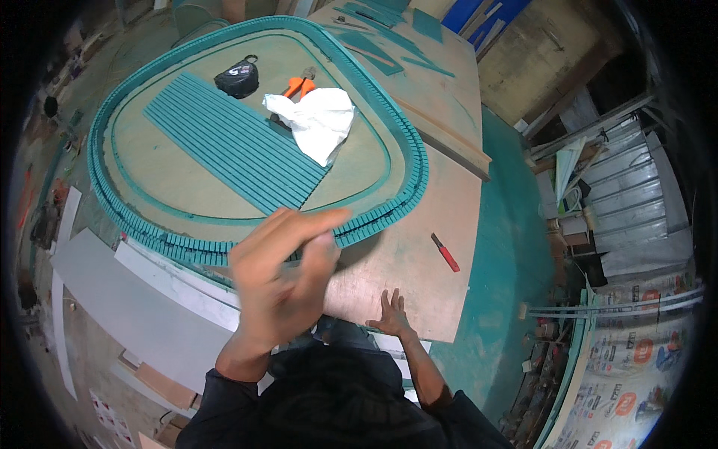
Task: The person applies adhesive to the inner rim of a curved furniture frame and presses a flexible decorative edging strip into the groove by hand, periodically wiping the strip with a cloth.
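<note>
My left hand (283, 262) is raised in front of the near rim of a teal, slotted strip (407, 206) bent into a closed, rounded loop. Its fingers are partly curled and blurred, so I cannot tell whether they hold anything. My right hand (390, 314) rests on the near edge of the wooden table (366, 277), fingers spread, holding nothing. Beyond it lies a red-handled cutter knife (446, 254). Inside the loop are a ribbed teal panel (232, 142), a crumpled white cloth (321, 123), orange-handled pliers (299, 86) partly under it, and a black tape measure (238, 78).
A wooden bar (449, 150) crosses the table right of the loop. Teal offcuts (374, 52) lie on the far part. A long grey board (142, 299) stands below the table's left side. Corrugated metal sheets (636, 191) lean at the right.
</note>
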